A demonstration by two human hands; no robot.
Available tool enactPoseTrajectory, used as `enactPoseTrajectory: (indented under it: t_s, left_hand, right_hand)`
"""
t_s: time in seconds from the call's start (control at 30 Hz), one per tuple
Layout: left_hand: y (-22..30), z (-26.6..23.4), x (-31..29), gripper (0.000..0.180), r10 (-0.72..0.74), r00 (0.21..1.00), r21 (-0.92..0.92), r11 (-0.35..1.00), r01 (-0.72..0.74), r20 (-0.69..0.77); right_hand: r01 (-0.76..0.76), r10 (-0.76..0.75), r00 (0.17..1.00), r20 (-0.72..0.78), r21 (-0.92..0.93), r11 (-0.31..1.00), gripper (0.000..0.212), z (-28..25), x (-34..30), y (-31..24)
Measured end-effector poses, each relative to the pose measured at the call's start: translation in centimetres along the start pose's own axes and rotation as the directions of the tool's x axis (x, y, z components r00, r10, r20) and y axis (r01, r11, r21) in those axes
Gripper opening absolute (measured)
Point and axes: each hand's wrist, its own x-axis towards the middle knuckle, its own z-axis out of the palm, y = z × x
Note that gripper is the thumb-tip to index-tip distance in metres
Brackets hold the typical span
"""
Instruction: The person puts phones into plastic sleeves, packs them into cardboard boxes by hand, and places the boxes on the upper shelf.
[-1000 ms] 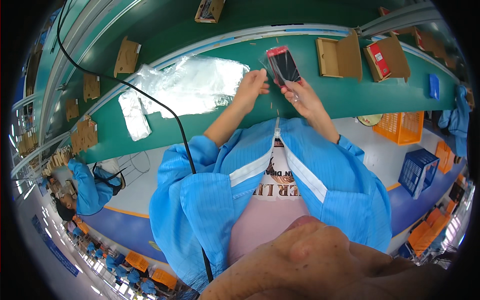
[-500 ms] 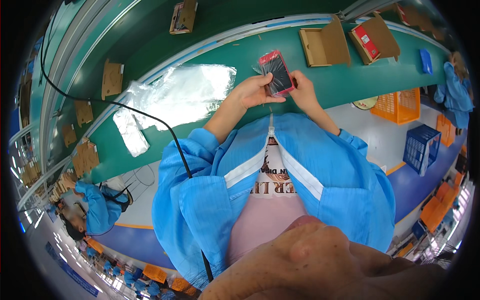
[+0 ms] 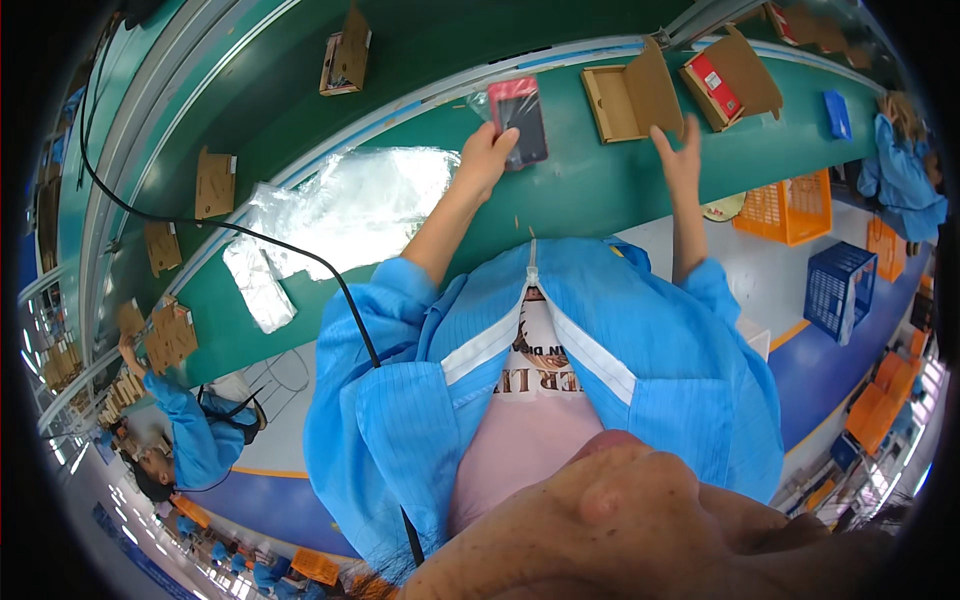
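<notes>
In the head view, the left hand (image 3: pixel 487 158) pinches one red-and-black item (image 3: pixel 519 122) in clear film, thumb on top, its other fingers partly hidden. The right hand (image 3: pixel 682 165) is spread; whether it touches the nearer of two open cartons, one ahead-left (image 3: pixel 612 105), one ahead-right (image 3: pixel 748 78), is unclear. Left of the left hand, overlapping clear bags (image 3: pixel 350 205) defy counting.
</notes>
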Motion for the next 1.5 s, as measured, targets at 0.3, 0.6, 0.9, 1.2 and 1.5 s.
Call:
enactPoseTrajectory:
  t_s: [0.3, 0.6, 0.9, 1.2, 1.5]
  left_hand:
    - [-0.3, 5.4, 0.5, 0.047, 0.449, 0.878, 0.746, 0.639, -0.186, -0.165]
    - [-2.9, 2.2, 0.3, 0.05, 0.518, 0.793, 0.943, -0.091, -0.32, 0.319]
    - [-2.8, -0.2, -0.5, 0.05, 0.648, 0.76, 0.906, 0.344, -0.246, -0.04]
    - [-3.0, -1.7, 3.6, 0.048, 0.591, 0.804, 0.967, 0.164, -0.195, 0.062]
    - [-2.2, -1.2, 4.3, 0.047, 0.552, 0.833, 0.971, 0.171, -0.168, 0.047]
  right_hand:
    - [-0.078, 0.045, 0.922, 0.383, 0.07, 0.994, 0.029, 6.1, -7.5, -8.4]
    - [-0.058, 0.001, 0.93, 0.367, 0.145, 0.988, 0.017, 5.8, -6.4, -10.8]
    - [0.077, -0.084, 0.882, 0.463, 0.034, 0.996, 0.019, 12.0, 2.2, -7.6]
    - [-0.181, 0.124, 0.873, 0.471, 0.078, 0.98, 0.052, 21.0, 13.9, -4.6]
    - [-0.216, 0.265, 0.963, -0.046, -0.716, 0.663, 0.048, 22.4, 25.7, 13.0]
